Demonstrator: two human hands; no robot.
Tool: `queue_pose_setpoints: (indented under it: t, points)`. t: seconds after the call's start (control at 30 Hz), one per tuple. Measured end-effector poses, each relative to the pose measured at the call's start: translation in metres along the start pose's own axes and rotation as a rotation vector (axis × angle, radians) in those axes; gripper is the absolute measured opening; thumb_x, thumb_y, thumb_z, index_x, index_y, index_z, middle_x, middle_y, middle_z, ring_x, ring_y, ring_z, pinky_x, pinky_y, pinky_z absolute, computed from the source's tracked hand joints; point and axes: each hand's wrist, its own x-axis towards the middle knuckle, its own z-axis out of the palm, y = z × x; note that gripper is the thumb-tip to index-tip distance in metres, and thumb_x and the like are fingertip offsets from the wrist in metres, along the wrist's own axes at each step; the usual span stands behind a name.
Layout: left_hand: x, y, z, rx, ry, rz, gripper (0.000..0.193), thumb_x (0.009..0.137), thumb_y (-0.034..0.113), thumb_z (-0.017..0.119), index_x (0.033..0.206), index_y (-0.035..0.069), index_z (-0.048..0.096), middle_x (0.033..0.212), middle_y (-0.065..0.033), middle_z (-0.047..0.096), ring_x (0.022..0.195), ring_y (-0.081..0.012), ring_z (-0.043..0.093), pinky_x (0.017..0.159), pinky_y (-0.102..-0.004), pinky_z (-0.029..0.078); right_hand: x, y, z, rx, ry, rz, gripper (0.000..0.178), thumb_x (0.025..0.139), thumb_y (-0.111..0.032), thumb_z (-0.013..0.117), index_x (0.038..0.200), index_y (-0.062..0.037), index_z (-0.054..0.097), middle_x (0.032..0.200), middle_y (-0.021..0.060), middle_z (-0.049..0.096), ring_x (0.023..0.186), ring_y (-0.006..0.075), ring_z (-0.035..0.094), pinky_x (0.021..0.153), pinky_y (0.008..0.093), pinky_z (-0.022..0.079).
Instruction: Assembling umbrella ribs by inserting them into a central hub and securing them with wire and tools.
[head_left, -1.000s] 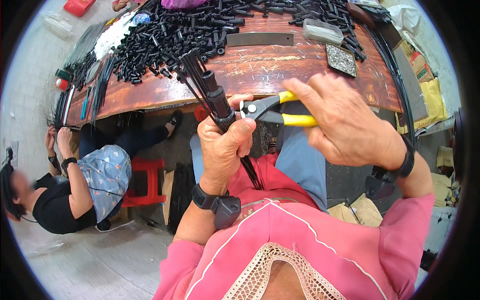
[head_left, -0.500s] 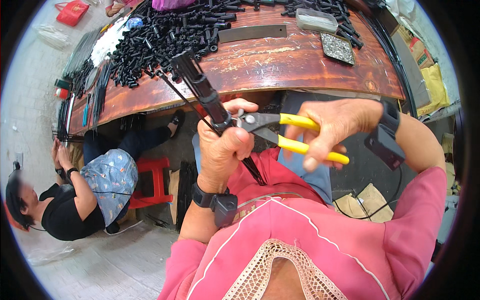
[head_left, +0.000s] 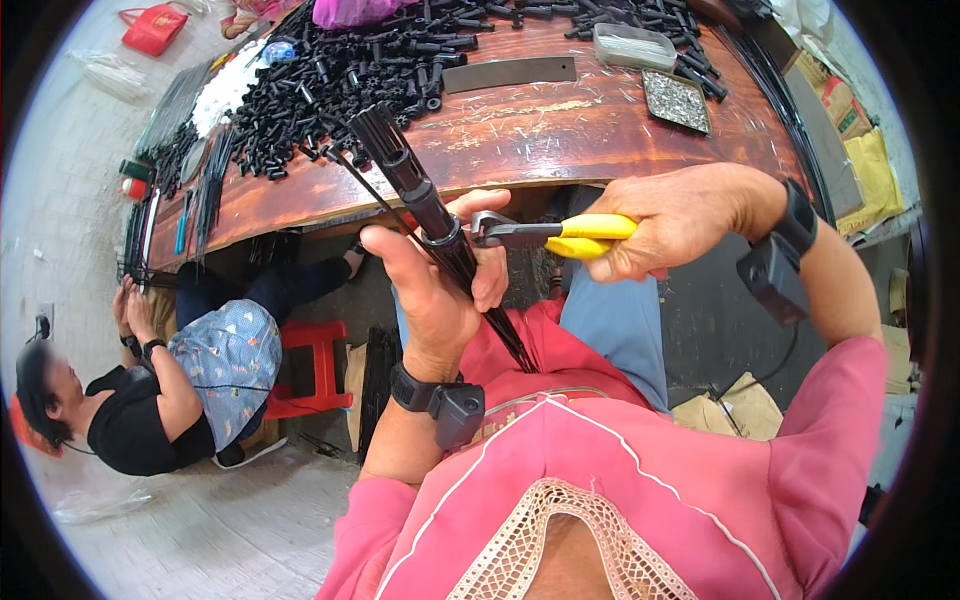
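My left hand [head_left: 430, 310] holds a black umbrella frame [head_left: 428, 208], a bundle of thin ribs around a dark hub and shaft. Its thumb is lifted clear on the left, while the fingers wrap behind and to the right of the bundle. My right hand [head_left: 690, 218] is closed around yellow-handled pliers [head_left: 598, 228], with both handles squeezed together. The metal jaws meet the right side of the frame beside my left fingers; what lies between them is too small to make out. One loose rib end sticks out left of the bundle.
On the wooden table [head_left: 560, 125] lie a heap of black tubular parts [head_left: 340, 80], a flat metal bar [head_left: 510, 74], a clear box of pins [head_left: 634, 46] and a tray of small metal pieces [head_left: 676, 101]. A co-worker [head_left: 160, 400] sits at left near a red stool [head_left: 315, 365].
The pliers' handles have gone from spread apart to squeezed together, my right fingers closing round them. My left thumb has lifted off the frame to the left.
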Motion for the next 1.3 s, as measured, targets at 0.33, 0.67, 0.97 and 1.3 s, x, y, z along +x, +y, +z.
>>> queue_pose_setpoints:
  t: [0.33,0.67,0.97,1.3]
  points:
    - [0.006,0.005,-0.006,0.003,0.191,-0.1,0.091,0.091,0.076,0.019,0.117,-0.003,0.057,0.044,0.0012,0.034,0.036,-0.011,0.031,0.037,-0.0265,0.028,0.037,0.009,0.056,-0.796,1.137,-0.147,0.052,0.077,-0.014,0.069,0.123,-0.001,0.049,0.101,0.0194,0.053,0.093,0.0368,0.053,0.077,0.0473,0.048]
    - [0.009,0.004,-0.003,0.044,0.282,-0.043,0.094,0.087,0.081,0.021,0.115,0.0,0.062,0.042,0.0013,0.037,0.034,-0.0103,0.032,0.035,-0.0245,0.026,0.054,0.013,0.058,-0.954,1.369,-0.107,0.059,0.077,-0.016,0.068,0.129,0.0017,0.047,0.099,0.0188,0.052,0.092,0.0336,0.052,0.075,0.0408,0.047]
    - [0.008,0.002,-0.003,0.089,0.309,-0.043,0.093,0.089,0.078,0.019,0.113,-0.001,0.062,0.043,0.0012,0.036,0.034,-0.0097,0.032,0.035,-0.0243,0.027,0.066,0.024,0.053,-0.955,1.438,-0.109,0.027,0.081,-0.024,0.068,0.088,-0.0017,0.055,0.076,0.0125,0.059,0.072,0.0284,0.059,0.062,0.0389,0.049]
    - [0.018,-0.001,-0.012,0.012,0.286,-0.041,0.092,0.092,0.075,0.019,0.117,-0.003,0.06,0.044,0.0011,0.036,0.035,-0.0099,0.031,0.036,-0.0247,0.028,0.034,0.029,0.032,-0.918,1.446,-0.078,0.025,0.076,-0.026,0.074,0.084,-0.0081,0.059,0.077,0.0101,0.059,0.074,0.0309,0.059,0.065,0.0436,0.045]
